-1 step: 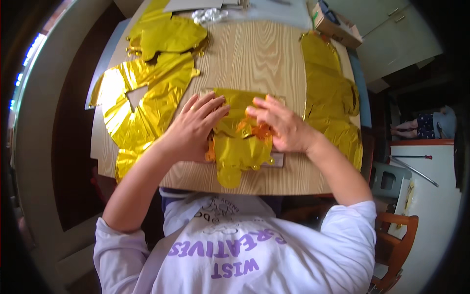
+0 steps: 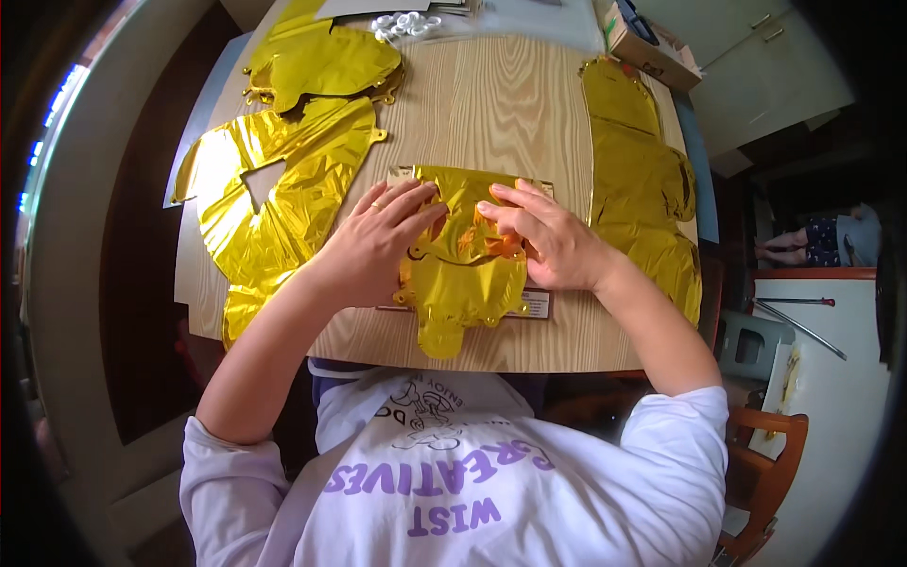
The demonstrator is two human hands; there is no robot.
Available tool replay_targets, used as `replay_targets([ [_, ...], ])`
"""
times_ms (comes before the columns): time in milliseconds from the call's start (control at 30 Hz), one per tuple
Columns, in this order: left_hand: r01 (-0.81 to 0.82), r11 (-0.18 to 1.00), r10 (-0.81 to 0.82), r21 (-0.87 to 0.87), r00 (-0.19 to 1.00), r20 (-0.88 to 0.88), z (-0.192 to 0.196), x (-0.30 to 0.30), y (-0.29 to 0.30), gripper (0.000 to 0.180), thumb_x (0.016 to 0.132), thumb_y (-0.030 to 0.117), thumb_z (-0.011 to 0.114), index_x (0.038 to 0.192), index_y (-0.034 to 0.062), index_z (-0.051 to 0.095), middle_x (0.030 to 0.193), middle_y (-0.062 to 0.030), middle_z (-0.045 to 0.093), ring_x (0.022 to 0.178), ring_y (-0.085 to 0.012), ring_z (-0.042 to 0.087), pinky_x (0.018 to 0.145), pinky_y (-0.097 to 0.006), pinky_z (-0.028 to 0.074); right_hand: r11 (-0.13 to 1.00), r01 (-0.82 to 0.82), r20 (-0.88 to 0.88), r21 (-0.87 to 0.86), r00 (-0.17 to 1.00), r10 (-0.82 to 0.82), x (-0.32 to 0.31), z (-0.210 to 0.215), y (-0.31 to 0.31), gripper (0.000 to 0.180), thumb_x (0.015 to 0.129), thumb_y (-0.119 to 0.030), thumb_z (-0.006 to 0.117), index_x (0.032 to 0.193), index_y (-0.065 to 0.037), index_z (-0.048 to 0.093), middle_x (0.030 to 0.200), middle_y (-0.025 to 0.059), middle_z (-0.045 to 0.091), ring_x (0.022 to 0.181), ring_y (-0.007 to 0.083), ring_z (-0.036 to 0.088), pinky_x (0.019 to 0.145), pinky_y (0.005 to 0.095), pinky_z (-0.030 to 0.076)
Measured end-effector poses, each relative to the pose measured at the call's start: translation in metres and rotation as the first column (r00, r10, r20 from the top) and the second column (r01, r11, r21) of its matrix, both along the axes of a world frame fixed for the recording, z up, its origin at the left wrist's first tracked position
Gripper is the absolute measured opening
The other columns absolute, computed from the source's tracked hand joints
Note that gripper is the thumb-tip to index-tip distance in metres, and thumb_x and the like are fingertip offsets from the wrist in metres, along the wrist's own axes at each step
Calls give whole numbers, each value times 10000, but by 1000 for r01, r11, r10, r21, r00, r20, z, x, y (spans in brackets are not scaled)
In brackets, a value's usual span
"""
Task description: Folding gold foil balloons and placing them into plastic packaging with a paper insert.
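Note:
A gold foil balloon (image 2: 463, 283), flat and partly folded, lies in front of me over a printed card (image 2: 534, 303) whose edges stick out from beneath it. On its left edge, my left hand (image 2: 383, 236) has its fingers bent over the foil, the thumb mostly hidden. At the right edge my right hand (image 2: 543, 236) grips the foil with curled fingers, where it glows orange in the shade. A rounded flap of the balloon hangs toward the table's near edge.
More flat gold foil balloons (image 2: 293, 198) cover the table's left side, and another balloon (image 2: 638, 180) its right. White rings (image 2: 406, 25) lie at the far edge near a cardboard box (image 2: 652, 52). A wooden chair (image 2: 770, 463) stands at right; a person (image 2: 831, 244) is beyond.

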State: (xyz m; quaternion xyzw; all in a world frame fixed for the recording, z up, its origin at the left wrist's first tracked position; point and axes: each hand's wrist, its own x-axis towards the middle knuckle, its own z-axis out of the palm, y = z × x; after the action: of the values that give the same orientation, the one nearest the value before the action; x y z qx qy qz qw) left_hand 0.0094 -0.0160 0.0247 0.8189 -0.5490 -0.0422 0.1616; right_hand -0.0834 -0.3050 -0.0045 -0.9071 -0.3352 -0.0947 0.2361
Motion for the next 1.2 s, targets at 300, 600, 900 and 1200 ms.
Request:
replay_targets([
  [300,12,999,-14,-42,997,-70,-17,3,8,951,609,143,819,1491,89,468,1583,-159,398,1496,-342,333,1230,-516,248,994,63,-138,94,989,-50,0,9,-2,598,721,-10,712,1294,-86,557,1353,87,637,1361,366,526,1186,573,332],
  [600,15,998,-21,-59,994,-105,-21,-6,14,989,601,164,823,1516,98,451,1595,-158,380,1498,-335,330,1240,-529,229,713,496,-505,495,832,-229,-17,21,-4,266,942,-74,560,1187,-5,636,1348,174,639,1285,299,595,1092,405,476],
  [900,17,996,-24,-89,996,-81,-20,-1,9,1031,572,230,842,1521,119,454,1580,-157,390,1489,-348,340,1237,-541,229,871,435,-161,-227,866,-474,-7,-9,33,737,1049,-437,467,1592,3,233,1680,199,165,1564,346,130,1262,509,55],
  [1200,18,998,-22,-67,998,-57,-23,-2,13,1045,581,231,823,1542,139,426,1591,-146,380,1506,-346,310,1244,-545,198,848,416,-162,-327,860,-484,-11,-9,37,773,1047,-469,446,1611,-16,176,1698,177,100,1572,352,65,1258,530,23],
])
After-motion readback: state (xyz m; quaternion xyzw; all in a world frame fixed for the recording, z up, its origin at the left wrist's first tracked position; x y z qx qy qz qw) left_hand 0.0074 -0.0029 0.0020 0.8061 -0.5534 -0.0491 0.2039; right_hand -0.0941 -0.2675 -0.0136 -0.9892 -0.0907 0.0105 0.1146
